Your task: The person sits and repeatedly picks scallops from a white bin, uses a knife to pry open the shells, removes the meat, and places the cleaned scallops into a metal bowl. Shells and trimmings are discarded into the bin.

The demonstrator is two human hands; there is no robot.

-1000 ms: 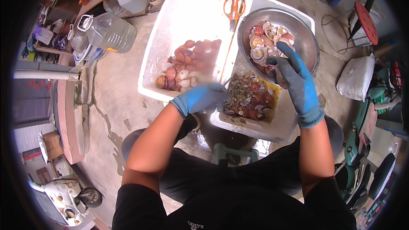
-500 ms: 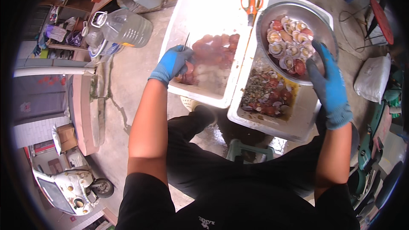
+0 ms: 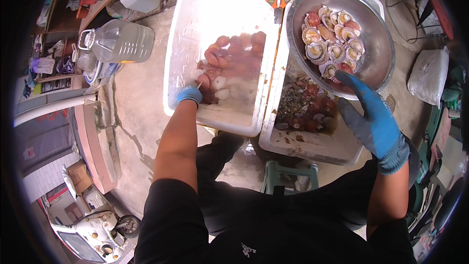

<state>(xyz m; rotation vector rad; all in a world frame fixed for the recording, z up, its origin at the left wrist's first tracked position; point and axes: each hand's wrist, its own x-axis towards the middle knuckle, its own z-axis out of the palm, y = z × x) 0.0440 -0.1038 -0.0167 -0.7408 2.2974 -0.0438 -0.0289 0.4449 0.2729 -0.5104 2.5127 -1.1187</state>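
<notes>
My left hand [image 3: 189, 95], in a blue glove, reaches down into the left white tub [image 3: 232, 121] among reddish scallops [image 3: 217, 57] lying in cloudy water. Its fingers are mostly hidden; a thin, narrow tool [image 3: 199, 85] pokes up beside it and seems held there. My right hand [image 3: 373, 120], gloved in blue and grey, is open and empty, thumb and fingers apart, at the near rim of a steel bowl [image 3: 378, 63]. Opened scallops on the half shell [image 3: 336, 49] lie in the bowl, which rests on the right white tub [image 3: 312, 152].
Orange-handled scissors [image 3: 278, 0] lie across the tubs' touching rims. Dark debris and shells [image 3: 298, 100] sit in the right tub's near part. A green stool [image 3: 288, 173] stands between my legs. Left are a large clear water jug [image 3: 124, 41] and a scooter [image 3: 95, 232]; right, a white sack [image 3: 427, 76].
My left hand has gone from above the scallops down into the left tub, its tool now mostly hidden. My right hand has shifted lower, with the fingers near the bowl's near rim.
</notes>
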